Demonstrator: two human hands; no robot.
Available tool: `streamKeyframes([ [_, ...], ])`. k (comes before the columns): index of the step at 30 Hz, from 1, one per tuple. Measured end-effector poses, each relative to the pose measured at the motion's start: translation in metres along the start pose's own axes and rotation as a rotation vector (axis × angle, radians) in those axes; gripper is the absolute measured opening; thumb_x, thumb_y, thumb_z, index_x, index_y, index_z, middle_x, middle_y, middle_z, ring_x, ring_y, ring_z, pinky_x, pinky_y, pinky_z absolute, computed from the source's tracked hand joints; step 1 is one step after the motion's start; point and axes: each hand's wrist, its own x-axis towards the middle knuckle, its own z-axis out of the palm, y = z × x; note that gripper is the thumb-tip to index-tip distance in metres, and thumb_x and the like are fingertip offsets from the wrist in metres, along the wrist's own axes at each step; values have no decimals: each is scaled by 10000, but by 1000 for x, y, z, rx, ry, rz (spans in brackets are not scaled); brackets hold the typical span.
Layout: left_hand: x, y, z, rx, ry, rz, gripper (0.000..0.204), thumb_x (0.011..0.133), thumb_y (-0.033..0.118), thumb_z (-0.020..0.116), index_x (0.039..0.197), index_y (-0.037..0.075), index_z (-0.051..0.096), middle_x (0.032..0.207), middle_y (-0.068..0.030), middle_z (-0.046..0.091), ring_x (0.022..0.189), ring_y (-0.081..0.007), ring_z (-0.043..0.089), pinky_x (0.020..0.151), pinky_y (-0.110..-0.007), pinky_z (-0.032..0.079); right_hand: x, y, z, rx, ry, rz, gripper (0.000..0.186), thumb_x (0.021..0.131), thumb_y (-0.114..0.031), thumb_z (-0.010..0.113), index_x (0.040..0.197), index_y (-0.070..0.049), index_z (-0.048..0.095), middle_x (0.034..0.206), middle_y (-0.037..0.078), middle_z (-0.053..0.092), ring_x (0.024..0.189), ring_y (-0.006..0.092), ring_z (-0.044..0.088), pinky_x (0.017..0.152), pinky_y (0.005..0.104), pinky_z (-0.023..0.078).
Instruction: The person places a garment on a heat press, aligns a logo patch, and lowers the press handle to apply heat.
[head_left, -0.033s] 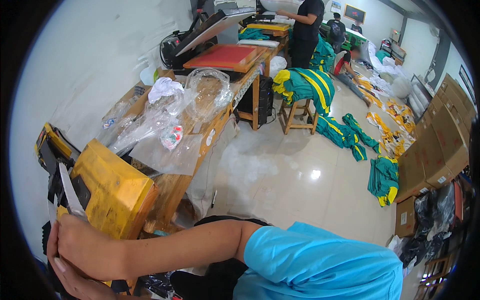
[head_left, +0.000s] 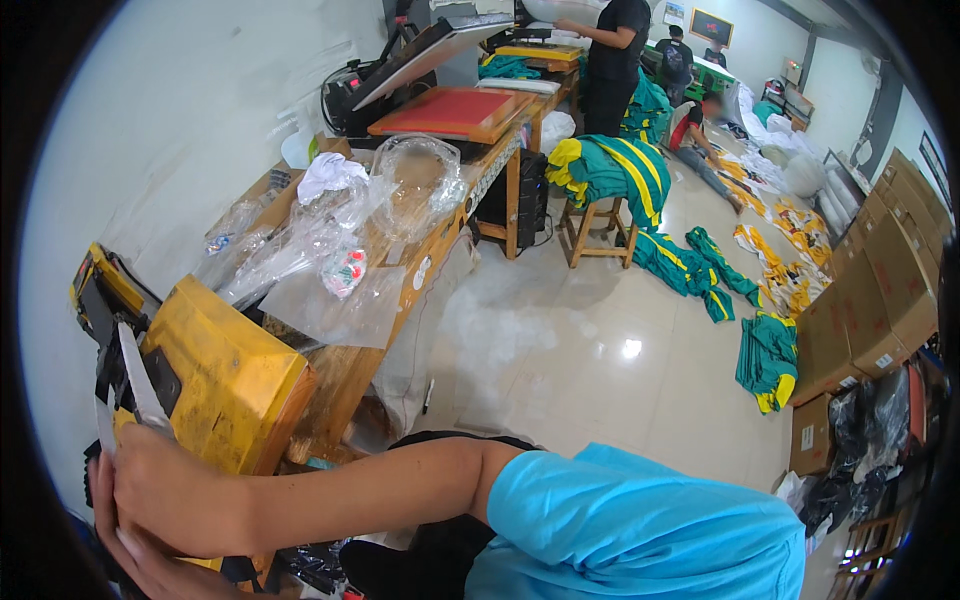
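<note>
My right hand (head_left: pixel 165 490) reaches across from the blue sleeve to the far left, its back toward me. It looks curled closed, and whatever its fingers hold is hidden. Just below and left of it is my left hand (head_left: pixel 145 560), fingers stretched upward along the right hand and thumb apart. Pale narrow strips (head_left: pixel 143 385) rise just above my right hand; whether either hand grips them I cannot make out. Close beyond stands a yellow, stained heat press (head_left: pixel 225 370), with a black plate on its top.
Clear plastic wrapping (head_left: pixel 320 250) covers the wooden bench (head_left: pixel 345 385). Farther along is an open heat press (head_left: pixel 450 110) with a red pad. Green and yellow garments (head_left: pixel 610 175) lie on a stool and the floor. Cardboard boxes (head_left: pixel 865 300) stand right. Several people work farther back.
The fingers of my left hand have shifted slightly left and down, away from the right hand. My right arm has barely moved.
</note>
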Motion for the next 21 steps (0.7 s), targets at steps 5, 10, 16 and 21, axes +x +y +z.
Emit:
streamKeyframes([
  [5,-74,-29,-7,-77,640,524,381,1022,245,747,1218,-22,558,1162,-154,639,1072,-284,629,970,-425,512,-3,3,-9,-68,41,-55,141,804,-200,704,752,-115,804,715,17,693,737,208,636,738,384,392],
  [10,-212,-94,-34,-35,655,435,411,1033,275,718,1263,-17,544,1208,-165,619,1113,-296,613,996,-437,501,-4,-1,7,-106,75,-49,141,786,-222,720,760,-114,808,712,21,688,729,223,639,737,396,398],
  [16,-199,-132,-45,11,622,352,459,1050,320,675,1330,-10,522,1278,-181,589,1173,-314,589,1035,-455,484,0,5,-3,-39,107,-10,138,772,-236,740,755,-116,806,702,24,693,731,228,647,723,404,404],
  [21,-157,-112,-48,45,592,243,503,1064,358,639,1386,-4,504,1337,-195,564,1223,-329,569,1067,-470,469,0,5,-4,-30,41,-27,138,778,-232,738,751,-115,807,693,26,693,736,223,653,713,404,404],
])
